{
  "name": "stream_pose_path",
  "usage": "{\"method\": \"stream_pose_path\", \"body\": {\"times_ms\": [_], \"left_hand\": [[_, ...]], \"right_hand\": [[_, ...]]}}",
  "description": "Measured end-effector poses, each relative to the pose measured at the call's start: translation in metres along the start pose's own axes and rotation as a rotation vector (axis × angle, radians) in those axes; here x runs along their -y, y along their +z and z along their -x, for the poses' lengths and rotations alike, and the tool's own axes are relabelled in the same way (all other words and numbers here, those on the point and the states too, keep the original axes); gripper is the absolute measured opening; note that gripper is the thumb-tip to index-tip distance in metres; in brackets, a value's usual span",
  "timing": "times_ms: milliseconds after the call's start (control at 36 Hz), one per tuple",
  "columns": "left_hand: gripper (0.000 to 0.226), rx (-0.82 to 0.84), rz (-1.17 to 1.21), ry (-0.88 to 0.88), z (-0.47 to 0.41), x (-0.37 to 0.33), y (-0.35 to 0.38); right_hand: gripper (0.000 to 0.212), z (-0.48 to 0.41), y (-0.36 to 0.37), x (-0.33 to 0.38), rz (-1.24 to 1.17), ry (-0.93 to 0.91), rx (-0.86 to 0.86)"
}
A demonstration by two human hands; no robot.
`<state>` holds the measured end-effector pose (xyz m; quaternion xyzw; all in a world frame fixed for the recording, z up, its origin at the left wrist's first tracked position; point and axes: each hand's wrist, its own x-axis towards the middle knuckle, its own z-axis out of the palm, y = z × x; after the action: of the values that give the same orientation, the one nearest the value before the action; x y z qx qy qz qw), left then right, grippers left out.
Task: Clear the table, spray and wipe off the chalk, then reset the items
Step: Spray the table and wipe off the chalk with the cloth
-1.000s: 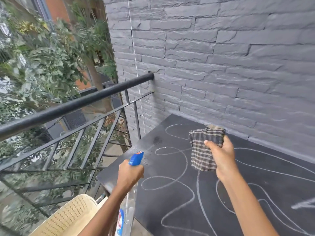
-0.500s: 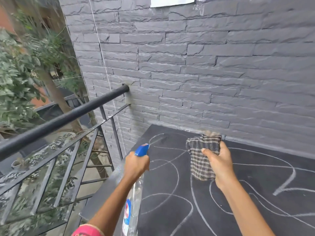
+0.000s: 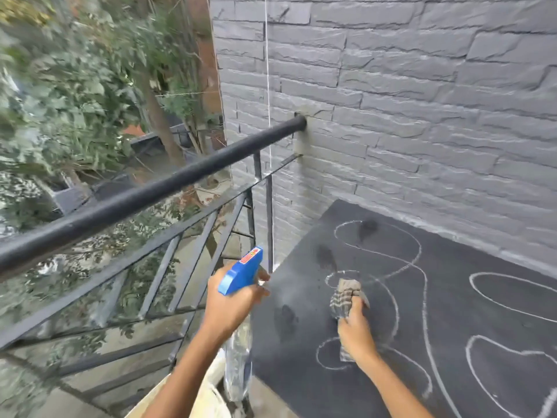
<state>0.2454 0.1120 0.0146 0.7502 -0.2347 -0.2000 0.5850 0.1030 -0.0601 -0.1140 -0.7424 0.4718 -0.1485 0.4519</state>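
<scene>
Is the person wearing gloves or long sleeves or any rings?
No gloves: both the left hand and the right hand are bare. No sleeves, watch or bracelet show on either forearm, as far as the picture reaches. I see no rings, though the picture is a little blurry.

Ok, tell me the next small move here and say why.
Probably drag the checked cloth under the right hand across the nearest chalk loops. The cloth lies on the black table, dark wet patches show spray has landed, and the lines look unsmeared. The left hand holds the spray bottle beside the table.
</scene>
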Motion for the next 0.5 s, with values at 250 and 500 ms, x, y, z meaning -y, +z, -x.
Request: {"method": "stream_pose_path", "body": {"times_ms": [250, 500], "left_hand": [[0.024, -0.187, 0.022, -0.013, 0.009, 0.02, -0.052], [0.029, -0.304, 0.038, -0.029, 0.008, 0.032, -0.075]], "right_hand": [[0.061, -0.026, 0.132, -0.001, 0.613, -0.291, 0.194], [0.066, 0.039, 0.182, 0.012, 0.856, -0.843, 0.52]]}}
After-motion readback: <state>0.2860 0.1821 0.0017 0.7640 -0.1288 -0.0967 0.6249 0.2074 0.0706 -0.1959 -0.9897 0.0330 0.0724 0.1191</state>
